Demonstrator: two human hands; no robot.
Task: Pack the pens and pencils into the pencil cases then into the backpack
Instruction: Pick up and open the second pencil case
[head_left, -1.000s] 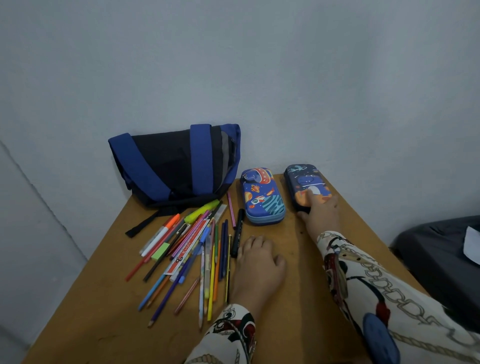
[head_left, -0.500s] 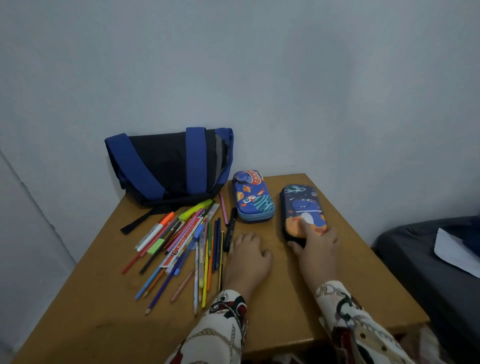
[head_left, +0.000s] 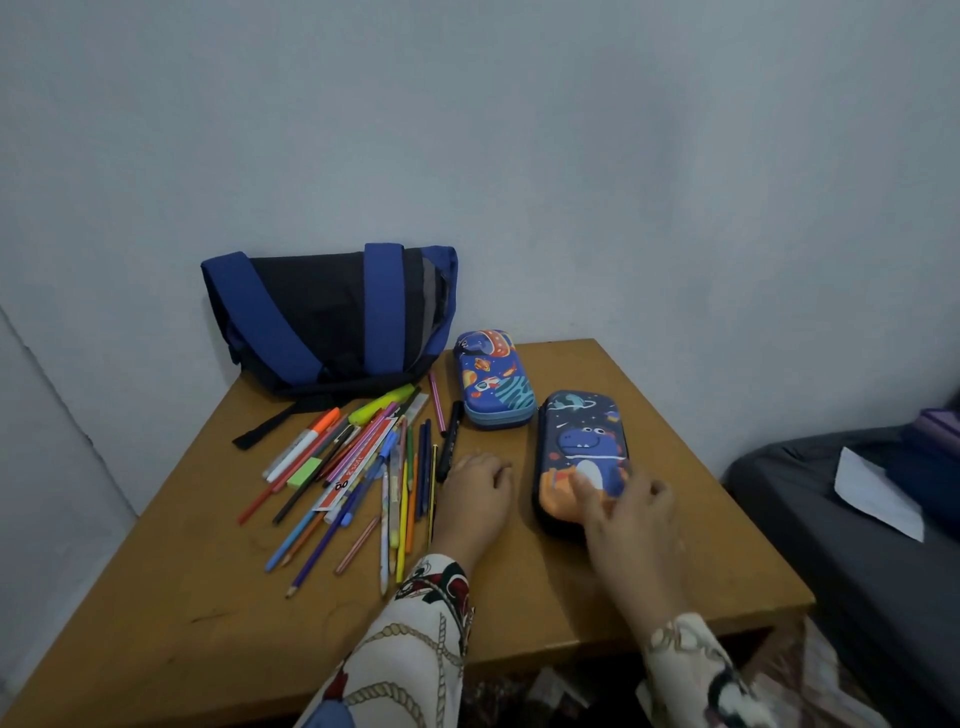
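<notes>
A pile of several pens, pencils and markers (head_left: 363, 467) lies spread on the left half of the wooden table (head_left: 208, 623). Behind it a black and blue backpack (head_left: 332, 322) leans on the wall. A closed light blue space-print pencil case (head_left: 493, 384) lies next to the bag. A closed dark dinosaur-print pencil case (head_left: 582, 441) lies nearer me, to its right. My right hand (head_left: 628, 514) lies on this case's near end with fingers spread over the top. My left hand (head_left: 475, 493) rests on the table just right of the pens, fingers loosely curled and holding nothing.
The table stands in a corner, with walls behind and to the left. Its front edge is close to me and its right edge is just beyond the dark case. A dark grey bed (head_left: 857, 571) with a white paper (head_left: 872, 493) stands to the right.
My right hand has slid the dark dinosaur case from beside the light blue case toward me. My left hand has stayed by the pens.
</notes>
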